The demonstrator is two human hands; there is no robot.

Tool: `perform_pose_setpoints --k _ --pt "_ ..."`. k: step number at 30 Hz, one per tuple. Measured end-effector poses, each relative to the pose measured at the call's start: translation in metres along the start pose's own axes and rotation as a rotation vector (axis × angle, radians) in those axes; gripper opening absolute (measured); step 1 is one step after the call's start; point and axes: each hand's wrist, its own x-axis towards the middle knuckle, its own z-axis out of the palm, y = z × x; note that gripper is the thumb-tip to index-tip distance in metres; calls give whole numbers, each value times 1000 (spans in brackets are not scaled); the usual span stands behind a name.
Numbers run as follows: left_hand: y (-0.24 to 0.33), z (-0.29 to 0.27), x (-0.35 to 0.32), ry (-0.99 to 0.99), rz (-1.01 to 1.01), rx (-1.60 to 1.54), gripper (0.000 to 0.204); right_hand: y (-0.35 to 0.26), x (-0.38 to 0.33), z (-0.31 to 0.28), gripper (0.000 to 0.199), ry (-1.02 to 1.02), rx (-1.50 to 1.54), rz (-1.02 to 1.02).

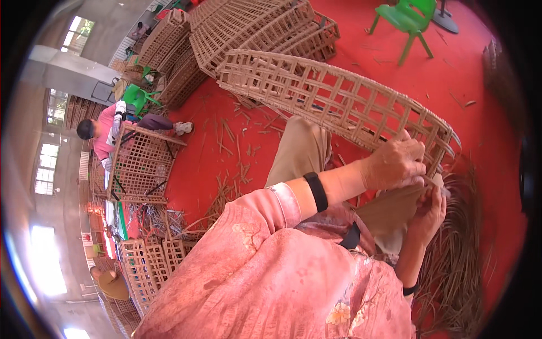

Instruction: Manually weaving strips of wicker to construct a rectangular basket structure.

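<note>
A long, shallow wicker basket [316,93] with an open lattice weave lies slantwise before me, its near right end beside my hands. My left hand [395,161] is closed at that end, fingers curled over the weave. Just below and to the right, my right hand [430,212] is closed with fingers and thumb pinched on a thin cane strand [429,182] by the basket's corner. The strand runs between the hands, and its ends are hidden by fingers. A thin, pale strip [455,140] curves out past the corner.
Stacked wicker baskets [243,28] stand at the far left. A green chair [409,20] is at the far right. Loose cane strands [457,254] heap beside my right arm. Cane scraps [231,141] litter the red floor. Leftward, a person in pink [107,130] handles another woven frame [141,169].
</note>
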Motion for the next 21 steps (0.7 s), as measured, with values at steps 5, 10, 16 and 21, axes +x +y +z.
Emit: perform_pose_setpoints --k 5,10,16,21 --pt "13 -3 8 29 -10 36 21 15 3 -27 15 32 67 60" --pt "24 23 70 217 -75 63 31 29 -8 -28 38 111 141 362" --pt "3 45 109 -293 -124 316 40 18 14 2 47 85 478 781" --pt "-19 65 129 -595 -338 209 40 69 57 -17 44 127 507 808"
